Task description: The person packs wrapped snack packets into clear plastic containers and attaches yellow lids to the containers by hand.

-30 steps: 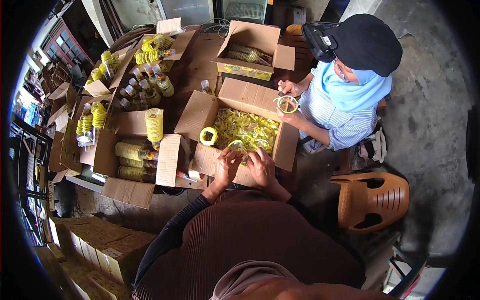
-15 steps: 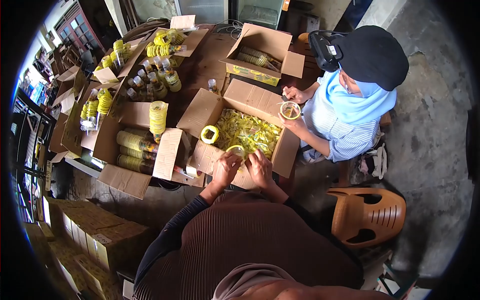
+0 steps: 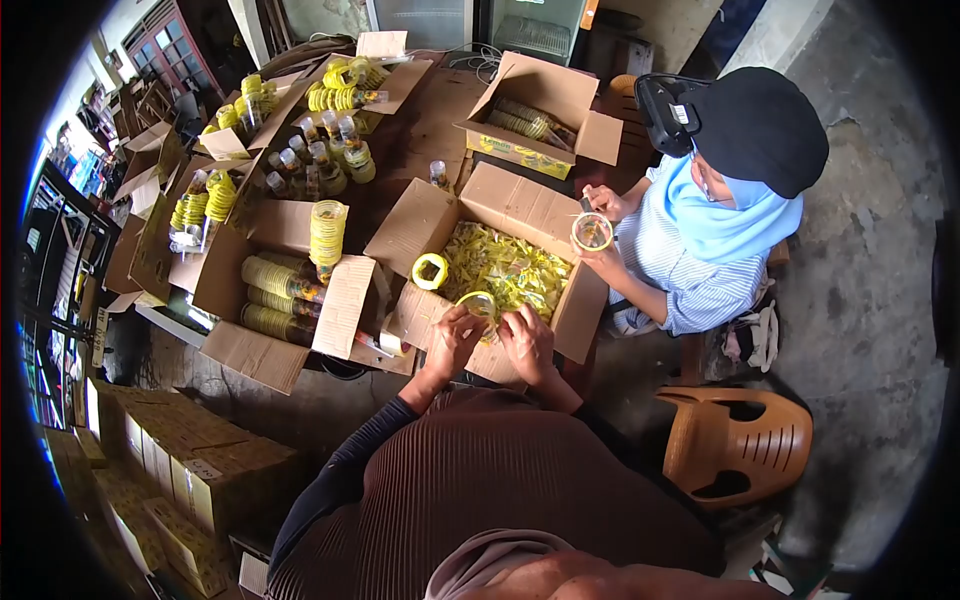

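The left hand (image 3: 453,338) pinches a yellow-rimmed cup (image 3: 479,303), while the right hand (image 3: 527,343) is curled beside it, grip unclear.

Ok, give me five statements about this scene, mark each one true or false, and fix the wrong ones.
1. The left hand is touching a yellow-rimmed container. True.
2. The co-worker wears a black cap. True.
3. The co-worker's hands are bare of any object. False: they hold a round cup.
4. The orange chair is in the left half of the picture. False: the orange chair is in the right half.
5. The open carton just beyond the left hand holds yellow pieces. True.
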Tool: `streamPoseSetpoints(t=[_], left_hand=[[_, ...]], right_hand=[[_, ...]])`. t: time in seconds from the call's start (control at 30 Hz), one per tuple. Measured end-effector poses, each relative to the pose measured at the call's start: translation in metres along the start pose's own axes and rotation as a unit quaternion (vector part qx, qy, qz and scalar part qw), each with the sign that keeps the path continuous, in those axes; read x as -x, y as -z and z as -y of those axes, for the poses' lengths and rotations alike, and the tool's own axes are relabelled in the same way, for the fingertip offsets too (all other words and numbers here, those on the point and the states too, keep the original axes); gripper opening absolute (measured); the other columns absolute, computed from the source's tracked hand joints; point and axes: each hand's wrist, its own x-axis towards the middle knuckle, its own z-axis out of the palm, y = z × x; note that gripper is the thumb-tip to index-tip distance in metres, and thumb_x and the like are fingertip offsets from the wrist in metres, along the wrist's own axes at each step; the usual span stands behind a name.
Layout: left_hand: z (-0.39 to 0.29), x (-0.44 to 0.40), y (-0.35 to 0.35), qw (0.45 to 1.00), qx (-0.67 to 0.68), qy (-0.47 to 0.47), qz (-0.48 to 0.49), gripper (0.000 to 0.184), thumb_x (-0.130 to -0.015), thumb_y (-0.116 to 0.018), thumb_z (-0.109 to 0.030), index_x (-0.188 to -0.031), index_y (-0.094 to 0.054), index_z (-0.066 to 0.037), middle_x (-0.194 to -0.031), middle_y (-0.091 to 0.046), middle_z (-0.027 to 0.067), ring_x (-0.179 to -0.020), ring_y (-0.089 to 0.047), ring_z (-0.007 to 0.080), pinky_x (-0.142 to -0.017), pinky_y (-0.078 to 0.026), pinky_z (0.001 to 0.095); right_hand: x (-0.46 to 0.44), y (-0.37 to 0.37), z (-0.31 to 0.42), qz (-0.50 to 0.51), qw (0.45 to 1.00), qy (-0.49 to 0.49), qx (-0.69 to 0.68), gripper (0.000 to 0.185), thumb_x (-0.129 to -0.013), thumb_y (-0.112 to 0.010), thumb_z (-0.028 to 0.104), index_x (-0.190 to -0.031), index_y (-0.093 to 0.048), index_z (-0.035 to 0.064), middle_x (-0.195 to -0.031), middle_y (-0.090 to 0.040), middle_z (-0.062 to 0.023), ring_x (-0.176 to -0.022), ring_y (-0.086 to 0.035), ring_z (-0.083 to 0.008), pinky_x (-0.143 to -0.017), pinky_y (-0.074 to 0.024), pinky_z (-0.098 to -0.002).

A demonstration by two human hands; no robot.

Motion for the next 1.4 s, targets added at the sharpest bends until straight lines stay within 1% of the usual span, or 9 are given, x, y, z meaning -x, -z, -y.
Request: streamPoseSetpoints(t=[0.23, 0.3, 0.53, 0.73, 0.9, 1.03, 1.1, 1.17, 1.4], left_hand=[[0.004, -0.005, 0.003, 0.999, 0.033, -0.015, 0.04, 0.01, -0.079, -0.067, -0.003, -0.089, -0.066, -0.002, -0.081, -0.058, 0.0125, -0.077, -0.06, 0.0305, -0.068, -0.049, 0.0378], [0.009, -0.007, 0.005, 0.997, 0.017, -0.081, 0.006, 0.011, -0.079, -0.067, -0.002, -0.089, -0.063, -0.001, -0.085, -0.06, 0.0131, -0.079, -0.06, 0.0308, -0.07, -0.049, 0.0377], [0.01, -0.005, 0.011, 0.998, 0.032, -0.045, 0.007, 0.013, -0.077, -0.067, 0.001, -0.087, -0.059, 0.0, -0.082, -0.061, 0.0154, -0.073, -0.061, 0.0331, -0.065, -0.051, 0.0397], [0.016, -0.012, 0.014, 0.994, -0.008, -0.107, 0.005, 0.013, -0.076, -0.067, 0.001, -0.085, -0.058, 0.0, -0.079, -0.06, 0.0147, -0.07, -0.061, 0.0329, -0.061, -0.051, 0.0391], [0.008, -0.015, 0.011, 0.992, -0.018, -0.114, 0.046, 0.01, -0.076, -0.067, 0.001, -0.084, -0.061, -0.001, -0.08, -0.06, 0.0138, -0.071, -0.062, 0.0319, -0.061, -0.051, 0.0384], [0.012, -0.015, 0.006, 0.98, -0.014, -0.194, 0.036, 0.011, -0.077, -0.067, 0.001, -0.086, -0.063, -0.001, -0.082, -0.061, 0.0139, -0.073, -0.063, 0.0318, -0.063, -0.052, 0.0383], [0.009, -0.016, 0.011, 0.994, 0.004, -0.099, 0.049, 0.01, -0.078, -0.067, 0.0, -0.086, -0.063, -0.002, -0.081, -0.061, 0.0142, -0.073, -0.063, 0.0327, -0.063, -0.051, 0.0391], [0.014, -0.016, 0.009, 0.993, 0.004, -0.109, 0.046, 0.009, -0.079, -0.067, 0.0, -0.086, -0.062, -0.002, -0.08, -0.061, 0.0143, -0.072, -0.062, 0.033, -0.062, -0.051, 0.0392], [0.021, -0.005, 0.0, 0.971, 0.004, -0.22, 0.095, 0.019, -0.075, -0.067, 0.005, -0.092, -0.064, -0.003, -0.084, -0.06, 0.0152, -0.077, -0.062, 0.034, -0.063, -0.051, 0.0387]], right_hand=[[-0.005, -0.006, -0.006, -0.046, 0.985, -0.123, -0.113, 0.011, -0.075, -0.067, 0.003, -0.084, -0.061, 0.0052, -0.077, -0.054, -0.0095, -0.068, -0.059, -0.0289, -0.059, -0.0472, -0.0371], [0.0, -0.009, -0.005, -0.061, 0.989, -0.1, -0.093, 0.012, -0.074, -0.068, 0.002, -0.084, -0.062, 0.0057, -0.075, -0.054, -0.0087, -0.063, -0.059, -0.0277, -0.058, -0.0474, -0.0364], [0.001, -0.008, 0.013, -0.068, 0.994, -0.044, -0.072, 0.015, -0.072, -0.07, 0.003, -0.085, -0.063, 0.0059, -0.074, -0.054, -0.0065, -0.065, -0.059, -0.0251, -0.057, -0.0478, -0.0356], [0.003, -0.004, 0.021, -0.07, 0.997, -0.008, -0.011, 0.02, -0.073, -0.069, 0.004, -0.091, -0.061, 0.0069, -0.079, -0.052, -0.0074, -0.072, -0.059, -0.0262, -0.06, -0.0487, -0.0377], [-0.001, -0.003, 0.02, -0.075, 0.996, -0.055, -0.009, 0.015, -0.073, -0.069, 0.004, -0.086, -0.062, 0.005, -0.081, -0.053, -0.0104, -0.073, -0.059, -0.0294, -0.061, -0.0477, -0.0387], [-0.003, -0.005, 0.017, -0.083, 0.99, -0.106, -0.052, 0.014, -0.073, -0.069, 0.003, -0.084, -0.061, 0.0041, -0.078, -0.053, -0.0112, -0.069, -0.059, -0.0296, -0.059, -0.0466, -0.0384], [0.005, -0.005, 0.018, -0.128, 0.988, -0.079, -0.043, 0.015, -0.071, -0.069, 0.001, -0.084, -0.061, 0.0047, -0.077, -0.053, -0.0101, -0.068, -0.058, -0.0288, -0.058, -0.0471, -0.0378], [0.009, -0.003, 0.018, -0.126, 0.988, -0.07, -0.047, 0.016, -0.07, -0.07, 0.0, -0.083, -0.061, 0.0048, -0.076, -0.054, -0.0092, -0.068, -0.059, -0.0279, -0.058, -0.0474, -0.0372], [0.007, -0.004, 0.0, -0.094, 0.991, -0.09, -0.028, 0.014, -0.071, -0.067, 0.001, -0.082, -0.059, 0.0052, -0.075, -0.052, -0.0094, -0.066, -0.057, -0.0297, -0.057, -0.0468, -0.0382]])
